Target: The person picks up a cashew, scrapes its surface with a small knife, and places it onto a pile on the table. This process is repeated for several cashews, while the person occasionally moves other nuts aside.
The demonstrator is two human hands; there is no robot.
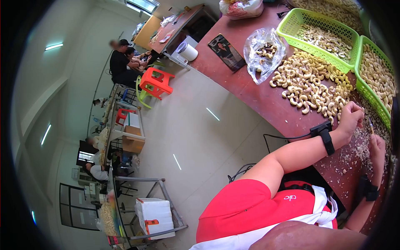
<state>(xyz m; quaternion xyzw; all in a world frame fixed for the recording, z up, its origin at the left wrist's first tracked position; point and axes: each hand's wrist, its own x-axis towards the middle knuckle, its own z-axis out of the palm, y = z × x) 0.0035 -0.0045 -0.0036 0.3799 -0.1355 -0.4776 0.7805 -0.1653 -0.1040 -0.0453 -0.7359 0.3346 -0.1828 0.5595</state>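
Observation:
My left hand is closed in a pinch at the near edge of a pile of cashew nuts. What its fingers hold, if anything, is hidden. Just beside it, my right hand grips a slim small knife, its tip pointing toward the cashews. Beneath both hands, flakes of peeled skin litter the reddish-brown table. A dark band with a cable circles my left wrist, and another dark band is on my right.
Green baskets of cashews stand beyond the pile. A clear plastic bag holds darker pieces, beside a propped phone. Red stools stand on the floor, and several people sit at other tables.

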